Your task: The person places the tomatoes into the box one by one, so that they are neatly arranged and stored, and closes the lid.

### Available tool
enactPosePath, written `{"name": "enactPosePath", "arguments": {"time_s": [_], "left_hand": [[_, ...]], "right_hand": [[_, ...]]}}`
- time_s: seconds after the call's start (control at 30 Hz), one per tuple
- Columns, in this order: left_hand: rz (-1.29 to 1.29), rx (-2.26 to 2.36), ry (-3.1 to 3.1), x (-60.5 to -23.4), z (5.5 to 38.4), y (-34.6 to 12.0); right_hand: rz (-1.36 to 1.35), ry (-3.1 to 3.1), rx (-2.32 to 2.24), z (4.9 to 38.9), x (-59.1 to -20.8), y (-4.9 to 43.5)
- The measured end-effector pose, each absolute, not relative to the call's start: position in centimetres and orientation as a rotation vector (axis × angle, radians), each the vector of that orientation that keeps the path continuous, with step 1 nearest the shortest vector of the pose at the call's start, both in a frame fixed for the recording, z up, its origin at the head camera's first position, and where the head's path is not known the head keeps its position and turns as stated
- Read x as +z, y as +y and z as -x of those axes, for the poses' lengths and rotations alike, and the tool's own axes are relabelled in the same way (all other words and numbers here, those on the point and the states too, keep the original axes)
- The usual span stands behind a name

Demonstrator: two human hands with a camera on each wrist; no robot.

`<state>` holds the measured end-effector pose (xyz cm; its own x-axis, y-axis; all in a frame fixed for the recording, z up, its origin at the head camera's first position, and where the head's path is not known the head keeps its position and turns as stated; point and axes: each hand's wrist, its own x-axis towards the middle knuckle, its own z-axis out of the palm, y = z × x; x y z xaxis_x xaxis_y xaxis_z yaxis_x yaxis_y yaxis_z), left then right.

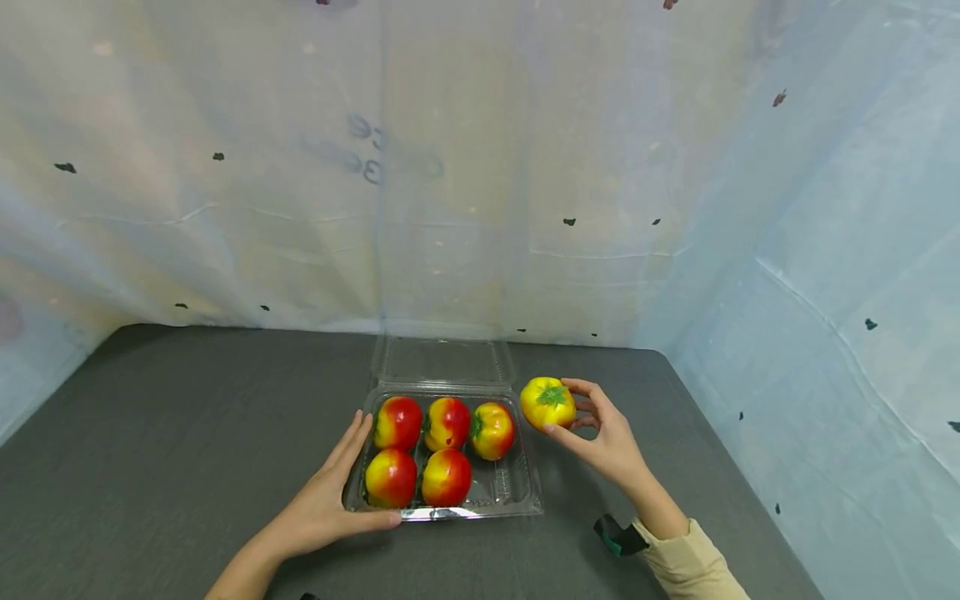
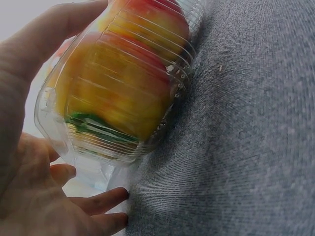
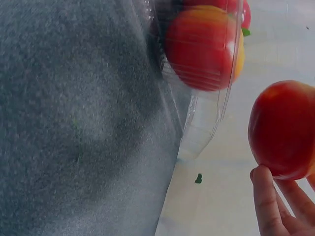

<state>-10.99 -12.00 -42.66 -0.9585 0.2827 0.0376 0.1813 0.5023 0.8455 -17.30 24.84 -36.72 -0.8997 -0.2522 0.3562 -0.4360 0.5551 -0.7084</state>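
Observation:
A clear plastic clamshell box with its lid folded back stands on the table. Several red-and-yellow fruits sit in it, among them one fruit with a green leafy top showing. My left hand spans the box's front left corner, fingers fairly straight along the left side, thumb at the front edge. In the left wrist view, fruit shows through the ribbed wall. To the right of the box, my right hand holds another fruit between thumb and fingers, above the table, its green top towards the head camera.
The dark grey table ends at a pale plastic sheet behind, with another sheet along the right. A black strap hangs by the right sleeve. At the box's front right there is a compartment without fruit.

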Motion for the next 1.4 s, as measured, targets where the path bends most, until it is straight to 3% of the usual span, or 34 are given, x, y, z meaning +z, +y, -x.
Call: {"name": "enactPosePath", "arguments": {"time_s": [1.4], "left_hand": [[-0.389,1.454,2.631,-42.7,11.0,-11.9]], "right_hand": [[-0.995,-2.651,1.155,15.1,-37.1,22.6]]}}
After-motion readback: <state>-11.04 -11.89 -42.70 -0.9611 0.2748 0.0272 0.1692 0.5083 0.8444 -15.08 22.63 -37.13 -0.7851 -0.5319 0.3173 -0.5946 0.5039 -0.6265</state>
